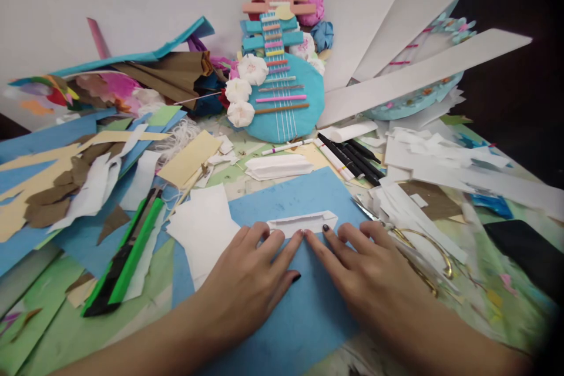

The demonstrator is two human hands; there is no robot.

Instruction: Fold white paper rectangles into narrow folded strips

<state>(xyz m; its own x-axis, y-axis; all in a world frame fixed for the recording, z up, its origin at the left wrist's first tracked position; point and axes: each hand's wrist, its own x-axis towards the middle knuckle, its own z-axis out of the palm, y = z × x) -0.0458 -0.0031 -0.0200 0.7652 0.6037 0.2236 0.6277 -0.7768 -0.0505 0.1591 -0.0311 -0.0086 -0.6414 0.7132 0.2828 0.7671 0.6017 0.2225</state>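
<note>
A small folded white paper strip (304,224) with raised edges and pointed ends lies on a blue paper sheet (299,305). At its left near edge, my left hand (251,270) rests with the index finger stretched to the strip and the thumb held apart. My right hand (365,264) meets it from the other side, index fingertip almost touching the left one, the other fingers bent over the strip's right end. Both hands press with fingertips rather than grip. Just beyond lies another folded white paper piece (278,167).
A green box cutter (127,252) and white paper pieces (205,229) lie left. Gold-handled scissors (409,247), black markers (348,158) and a dark phone-like slab (524,252) are right. A blue paper guitar (286,94) with white flowers stands behind. Paper scraps surround the workspace.
</note>
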